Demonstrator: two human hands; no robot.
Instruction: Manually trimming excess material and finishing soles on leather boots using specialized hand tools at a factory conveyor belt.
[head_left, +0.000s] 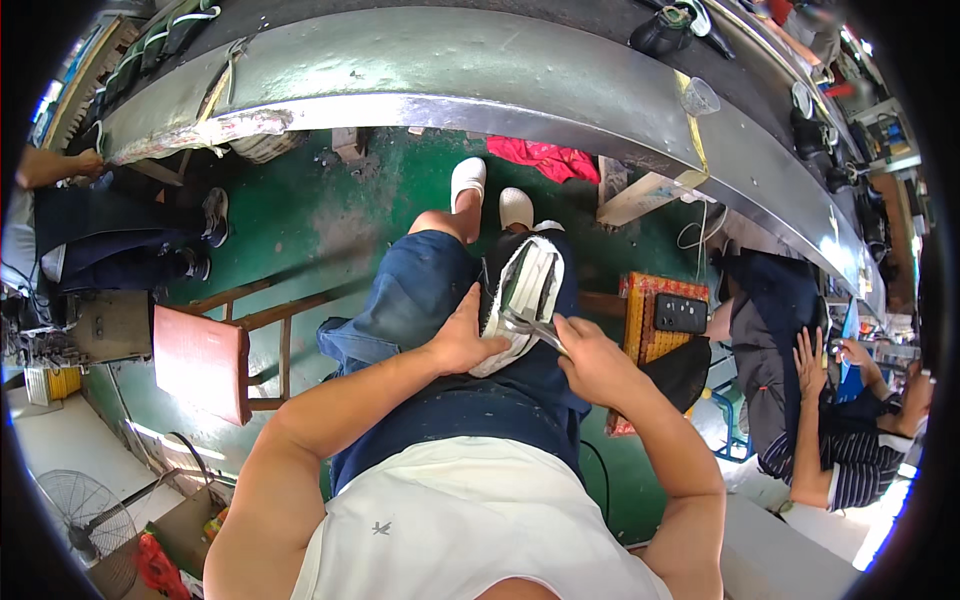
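A black shoe with a white sole [525, 290] lies sole-up on my lap, over dark blue shorts. My left hand [462, 338] grips its side and holds it steady. My right hand [590, 360] holds a metal tool [528, 326] whose head rests against the edge of the white sole. Beyond the shoe, my feet in white slippers [468, 180] stand on the green floor.
A long metal conveyor bench [450, 85] curves across the top with black shoes [660, 30] on it. A wooden stool [215, 360] stands at my left. A person in a striped shirt [830, 400] sits at my right. A phone [680, 313] lies on an orange crate. A fan [85, 520] stands lower left.
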